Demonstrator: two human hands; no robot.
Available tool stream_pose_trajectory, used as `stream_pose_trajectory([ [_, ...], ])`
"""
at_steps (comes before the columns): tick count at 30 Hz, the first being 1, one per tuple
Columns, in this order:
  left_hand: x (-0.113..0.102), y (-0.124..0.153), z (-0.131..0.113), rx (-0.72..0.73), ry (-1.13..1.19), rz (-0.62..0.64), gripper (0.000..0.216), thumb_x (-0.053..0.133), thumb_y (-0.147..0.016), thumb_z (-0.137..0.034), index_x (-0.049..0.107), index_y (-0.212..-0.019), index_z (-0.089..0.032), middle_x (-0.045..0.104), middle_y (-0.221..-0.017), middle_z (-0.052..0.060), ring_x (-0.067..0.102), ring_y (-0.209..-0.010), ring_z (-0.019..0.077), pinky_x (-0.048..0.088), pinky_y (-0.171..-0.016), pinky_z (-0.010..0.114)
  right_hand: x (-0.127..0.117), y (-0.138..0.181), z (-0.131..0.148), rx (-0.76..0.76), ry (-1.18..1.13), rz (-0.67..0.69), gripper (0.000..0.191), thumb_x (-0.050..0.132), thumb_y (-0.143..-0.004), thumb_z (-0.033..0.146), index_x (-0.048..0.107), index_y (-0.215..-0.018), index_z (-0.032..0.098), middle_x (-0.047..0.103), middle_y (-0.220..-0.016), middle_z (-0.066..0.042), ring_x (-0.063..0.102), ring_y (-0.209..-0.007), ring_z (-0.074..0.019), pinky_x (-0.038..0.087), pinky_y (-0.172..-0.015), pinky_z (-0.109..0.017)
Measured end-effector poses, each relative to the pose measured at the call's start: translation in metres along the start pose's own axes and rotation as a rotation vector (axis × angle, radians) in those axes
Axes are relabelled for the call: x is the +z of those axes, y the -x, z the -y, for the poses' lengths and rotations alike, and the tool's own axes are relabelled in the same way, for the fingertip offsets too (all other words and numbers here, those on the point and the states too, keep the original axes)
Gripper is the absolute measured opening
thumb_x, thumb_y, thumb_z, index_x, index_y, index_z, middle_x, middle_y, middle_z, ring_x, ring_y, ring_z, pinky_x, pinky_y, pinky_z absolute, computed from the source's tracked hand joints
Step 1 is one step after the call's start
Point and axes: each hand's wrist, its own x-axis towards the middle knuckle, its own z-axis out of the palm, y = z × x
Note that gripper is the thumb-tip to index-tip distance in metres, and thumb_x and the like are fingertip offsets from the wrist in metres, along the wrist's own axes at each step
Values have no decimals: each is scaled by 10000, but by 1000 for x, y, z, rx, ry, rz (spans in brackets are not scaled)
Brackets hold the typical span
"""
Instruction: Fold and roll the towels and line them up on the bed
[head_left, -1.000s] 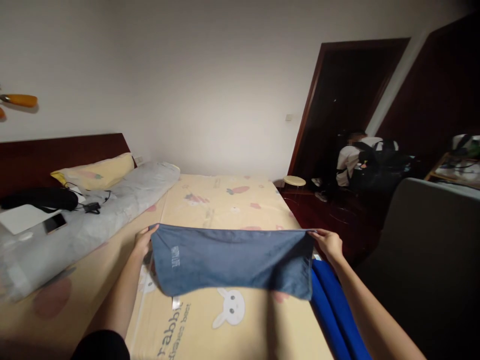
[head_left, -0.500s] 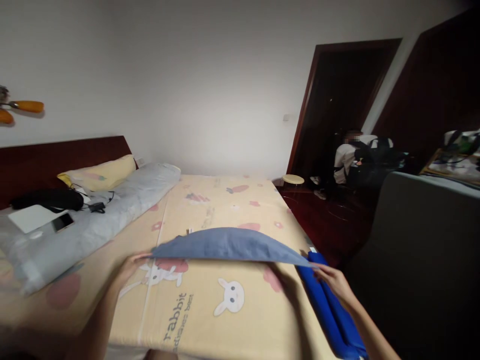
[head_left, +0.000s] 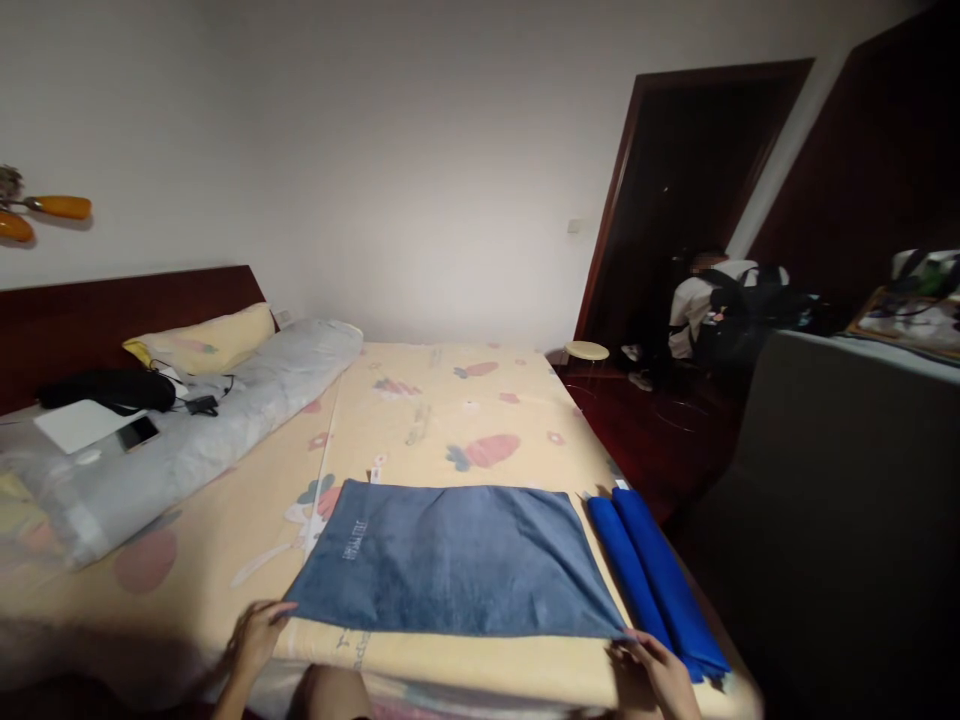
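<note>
A grey-blue towel (head_left: 457,560) lies spread nearly flat over the near part of the bed (head_left: 420,420), with faint lettering near its left end and a small white tag at its far left corner. My left hand (head_left: 259,632) pinches the near left corner. At the near right corner, my right hand (head_left: 652,660) grips the fabric between thumb and fingers. Two rolled bright blue cloths (head_left: 660,590) lie side by side just right of the towel, close to my right hand.
On the bed's left, a grey rolled quilt (head_left: 225,430) bears a phone (head_left: 139,432), a white flat item (head_left: 82,425) and black cables. A yellow pillow (head_left: 202,340) leans at the headboard. Beyond the bed are a round stool (head_left: 586,351) and a crouching person (head_left: 694,305). A dark panel (head_left: 840,480) stands right.
The towel has come down from a billowing arc in the air to lie flat on the bed. Both my hands have lowered and moved nearer to me, still holding its corners.
</note>
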Motion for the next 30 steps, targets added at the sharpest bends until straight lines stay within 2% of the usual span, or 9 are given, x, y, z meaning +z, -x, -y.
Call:
stream_pose_trajectory([
  [5, 1, 3, 11, 7, -18, -20, 307, 609, -573, -541, 762, -667, -292, 780, -805, 39, 704, -855, 286, 563, -825, 374, -9, 4, 7, -102, 173, -13, 418, 598, -512, 598, 709, -652, 220, 699, -584, -40, 649, -597, -237, 522, -619, -349],
  [8, 3, 7, 16, -22, 10, -49, 268, 593, -554, -464, 767, -675, -301, 781, -816, 32, 700, -860, 288, 563, -829, 379, -12, 10, 12, -140, 227, -5, 407, 559, -559, 602, 697, -618, 224, 673, -551, -36, 631, -573, -221, 503, -589, -326],
  [11, 5, 11, 20, -50, 12, -86, 241, 572, -528, -392, 764, -650, -316, 774, -796, 24, 694, -846, 298, 557, -834, 395, -14, 14, 14, -142, 319, 4, 382, 543, -530, 599, 681, -561, 244, 682, -553, -42, 637, -568, -234, 495, -557, -322],
  [15, 5, 15, 26, -49, -24, -83, 206, 571, -548, -347, 755, -635, -320, 764, -798, 18, 684, -875, 294, 540, -865, 385, -18, 9, 0, -161, 472, 10, 327, 517, -500, 559, 670, -563, 278, 711, -605, -30, 667, -624, -273, 504, -563, -348],
  [18, 5, 18, 24, -51, -198, -98, 203, 547, -601, -258, 743, -636, -301, 754, -817, 21, 666, -935, 284, 498, -933, 396, -22, 0, -19, -185, 590, 42, 290, 480, -528, 488, 666, -604, 279, 703, -610, -53, 676, -643, -297, 515, -605, -384],
  [21, 18, 24, -1, -61, -435, -205, 274, 502, -693, -194, 756, -779, -250, 732, -983, 69, 629, -1034, 292, 469, -947, 424, -13, -3, -31, -320, 732, -63, 338, 441, -628, 448, 691, -740, 251, 719, -743, -106, 682, -685, -301, 520, -660, -414],
  [23, 39, 29, -34, -5, -500, -230, 349, 447, -776, -190, 741, -960, -221, 685, -1155, 100, 596, -1119, 283, 465, -942, 415, 10, -1, -29, -479, 770, -110, 367, 407, -722, 430, 696, -827, 228, 716, -835, -131, 685, -752, -291, 526, -713, -411],
  [27, 99, 42, -109, 211, -422, -48, 475, 364, -880, -241, 572, -1306, -224, 531, -1429, 100, 473, -1317, 233, 418, -1029, 379, 85, 16, -20, -718, 783, 40, 377, 393, -808, 335, 688, -1016, 227, 720, -1048, -117, 671, -968, -268, 522, -827, -393],
  [30, 136, 58, -138, 214, -450, 122, 569, 361, -902, -375, 381, -1449, -222, 340, -1555, 100, 310, -1429, 252, 339, -1102, 455, 127, 28, -29, -779, 850, 59, 440, 409, -812, 276, 621, -1197, 248, 623, -1305, -102, 604, -1150, -275, 500, -888, -431],
])
